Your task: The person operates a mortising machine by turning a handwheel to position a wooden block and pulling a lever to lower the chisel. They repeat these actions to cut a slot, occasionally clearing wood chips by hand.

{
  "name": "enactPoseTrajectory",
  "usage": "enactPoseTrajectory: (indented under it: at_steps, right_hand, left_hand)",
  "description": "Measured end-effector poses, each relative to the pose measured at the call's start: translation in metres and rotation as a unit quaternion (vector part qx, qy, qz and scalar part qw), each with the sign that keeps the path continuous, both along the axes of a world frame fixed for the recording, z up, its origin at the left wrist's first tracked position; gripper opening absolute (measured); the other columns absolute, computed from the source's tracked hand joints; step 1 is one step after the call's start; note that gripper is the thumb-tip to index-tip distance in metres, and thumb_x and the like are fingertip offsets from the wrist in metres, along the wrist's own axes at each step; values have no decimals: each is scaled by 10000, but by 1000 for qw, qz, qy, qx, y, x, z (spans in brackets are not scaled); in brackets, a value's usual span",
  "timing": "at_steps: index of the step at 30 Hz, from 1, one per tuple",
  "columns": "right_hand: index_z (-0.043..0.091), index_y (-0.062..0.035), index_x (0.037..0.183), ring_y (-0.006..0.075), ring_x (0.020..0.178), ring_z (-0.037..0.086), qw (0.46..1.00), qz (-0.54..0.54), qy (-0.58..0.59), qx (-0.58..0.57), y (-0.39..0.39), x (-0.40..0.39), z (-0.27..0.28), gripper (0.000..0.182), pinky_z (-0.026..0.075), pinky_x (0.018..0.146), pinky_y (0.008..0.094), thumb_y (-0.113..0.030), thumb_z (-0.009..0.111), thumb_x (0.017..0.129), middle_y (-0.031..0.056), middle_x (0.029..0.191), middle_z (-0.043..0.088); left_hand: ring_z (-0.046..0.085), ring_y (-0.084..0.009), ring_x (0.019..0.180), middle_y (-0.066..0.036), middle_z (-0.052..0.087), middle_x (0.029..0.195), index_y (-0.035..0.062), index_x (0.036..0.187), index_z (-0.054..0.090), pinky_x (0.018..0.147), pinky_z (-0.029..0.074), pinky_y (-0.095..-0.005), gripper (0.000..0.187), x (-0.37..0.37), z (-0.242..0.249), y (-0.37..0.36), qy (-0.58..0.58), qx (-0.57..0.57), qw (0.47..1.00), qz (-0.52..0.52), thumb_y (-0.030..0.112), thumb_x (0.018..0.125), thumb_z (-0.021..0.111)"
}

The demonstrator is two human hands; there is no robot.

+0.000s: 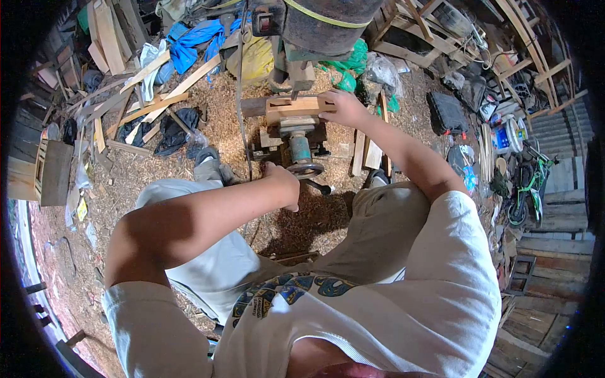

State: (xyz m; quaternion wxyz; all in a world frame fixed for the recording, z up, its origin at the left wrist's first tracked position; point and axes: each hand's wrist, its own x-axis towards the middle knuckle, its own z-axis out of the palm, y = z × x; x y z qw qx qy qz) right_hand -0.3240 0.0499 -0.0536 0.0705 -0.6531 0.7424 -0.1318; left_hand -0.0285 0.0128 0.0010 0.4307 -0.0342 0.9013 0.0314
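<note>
A light wooden block (291, 108) with slots cut in its top lies across the vise-like table of a machine. My right hand (343, 109) is closed round the block's right end, fingers on top. Just above the block, a drill bit (294, 94) points down from the machine head (324, 25). Below the table is a green column (300, 149) and a metal handwheel (307, 170) with a black-knobbed handle (324, 189). My left hand (282, 184) is closed at the wheel's left rim; its fingers are mostly hidden behind the hand.
Wood shavings (220, 88) cover the ground. Loose planks (183, 88) and a blue plastic sheet (184, 50) lie at the left. A black case (447, 112) and a small green bike (529, 189) are on the right. A cable (241, 94) hangs left of the machine.
</note>
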Motion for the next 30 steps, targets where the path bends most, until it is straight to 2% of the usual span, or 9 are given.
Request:
enactPoseTrajectory:
  at_steps: [2,5,12,14,21,23,27,29,30]
  right_hand:
    - [686,-48,1307,372,1145,685,1000,5,-1,-13,-2,1,-2,543,548,988,488,-333,847,875,160,1191,736]
    - [683,-34,1300,380,1128,691,1000,-5,-22,5,-7,4,-1,527,554,981,485,-320,843,888,175,1182,740]
    - [678,-16,1260,400,1096,697,1000,-7,-25,4,-10,8,-2,475,568,956,483,-266,844,892,192,1138,735]
    - [702,-34,1253,416,1097,703,999,-14,-40,-6,-10,10,-2,459,557,975,511,-285,839,894,197,1156,736]
    - [672,-15,1247,418,1081,700,999,-15,-28,-17,-8,17,3,447,566,941,495,-252,835,906,209,1153,727]
    - [697,-33,1239,396,1118,699,999,-37,-25,12,-10,20,5,432,557,974,503,-281,824,909,186,1153,734]
    - [696,-36,1242,391,1119,698,998,-43,-21,31,-14,22,6,426,556,974,504,-280,819,914,186,1161,732]
    - [690,-44,1254,393,1112,698,999,-24,-19,29,-15,19,3,433,557,968,511,-275,820,911,184,1161,727]
    - [690,-44,1254,393,1112,698,999,-24,-20,28,-15,18,2,433,557,968,511,-275,820,911,184,1161,727]
  left_hand:
    - [741,-329,1120,-133,789,1180,63,1208,793,1002,509,-508,729,2,-1,0,26,-3,1000,-2,693,843,750]
    - [741,-328,1123,-131,787,1191,64,1215,792,998,509,-516,729,4,-12,0,26,-6,1000,5,691,845,750]
    - [727,-334,1153,-139,776,1223,70,1233,790,1024,496,-520,730,6,-4,-1,15,-1,1000,1,690,851,747]
    - [718,-338,1172,-143,773,1229,64,1237,788,1038,489,-524,733,6,-3,-2,14,2,1000,3,690,858,742]
    - [716,-340,1178,-142,772,1234,56,1248,782,1052,486,-536,762,6,-10,0,24,3,1000,6,706,852,743]
    - [646,-347,1348,-120,682,1469,84,1460,671,1148,411,-594,861,0,-2,1,-42,-2,999,12,710,872,738]
    - [651,-344,1341,-120,689,1457,84,1455,675,1142,417,-584,861,-1,-6,1,-47,5,999,20,712,869,740]
    - [731,-338,1142,-139,779,1216,46,1265,767,1016,503,-517,759,2,-10,0,3,-2,1000,11,682,851,749]
    - [731,-338,1142,-139,779,1216,46,1265,767,1016,503,-517,759,2,-11,0,2,-3,1000,11,682,851,749]
